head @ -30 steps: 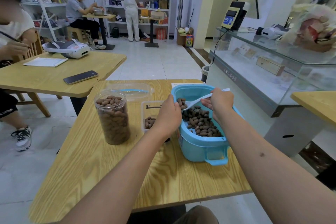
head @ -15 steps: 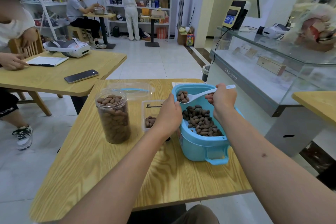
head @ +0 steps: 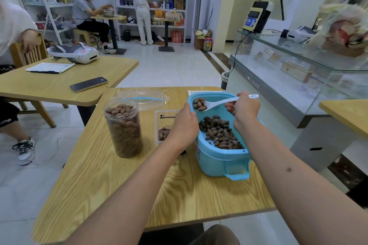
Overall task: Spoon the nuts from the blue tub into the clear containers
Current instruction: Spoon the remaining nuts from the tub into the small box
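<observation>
Table [head: 119, 185]: light wood top carrying all the task items, set in the lower middle of the view.
Blue tub [head: 221, 157]: at about 3 o'clock on the table, near its right edge; brown nuts [head: 219, 133] cover its floor.
Round jar [head: 124, 127]: clear, upright, lidless, at about 10 o'clock on the table, well apart from the tub and filled with nuts to the rim.
Clear lid [head: 143, 99]: lies flat at about 12 o'clock, just behind the jar.
Shallow container [head: 164, 125]: clear, rectangular, between the jar and the tub; a small cluster of nuts sits in its near part, the rest partly hidden by the left hand.
Left hand [head: 184, 125]: between the shallow container and the tub's left wall, fingers curled over the tub's rim, holding it.
Right hand [head: 244, 110]: above the tub's far right side, fingers pinching the handle of the spoon.
Spoon [head: 217, 103]: white, held roughly level over the tub's far left corner, bowl pointing to 9 o'clock and heaped with several nuts.
</observation>
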